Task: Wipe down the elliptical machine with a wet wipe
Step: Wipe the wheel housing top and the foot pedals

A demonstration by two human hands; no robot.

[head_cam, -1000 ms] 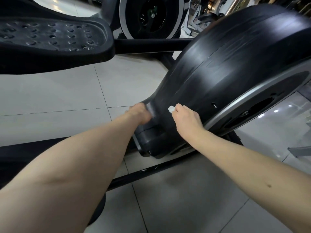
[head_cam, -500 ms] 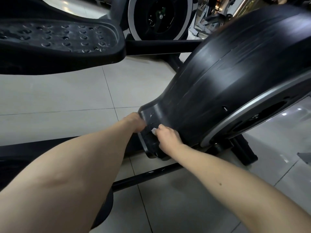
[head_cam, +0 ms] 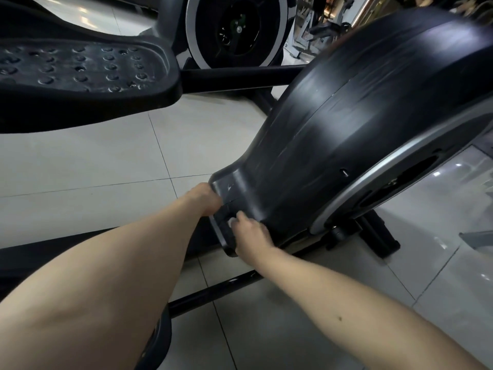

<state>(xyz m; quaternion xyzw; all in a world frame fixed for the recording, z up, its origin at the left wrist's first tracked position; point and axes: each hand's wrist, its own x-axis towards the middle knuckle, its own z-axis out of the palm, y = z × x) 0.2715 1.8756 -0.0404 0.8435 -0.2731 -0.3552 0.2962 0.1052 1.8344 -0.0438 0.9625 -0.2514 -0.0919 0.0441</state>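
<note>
Below you, a floor of pale glossy tiles with thin dark joints. Ahead, a second machine's black wheel with a silver rim. Far right, blurred metal gym frames.

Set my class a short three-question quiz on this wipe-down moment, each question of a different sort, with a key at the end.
1. Fill in: the studded pedal shows at the upper ____ of the view.
2. True or false: the right hand presses the wet wipe on the pedal.
3. The left hand grips: A the pedal; B the lower end of the black housing; C the wet wipe.
Key: 1 left; 2 false, it presses on the housing's lower end; 3 B.
</note>
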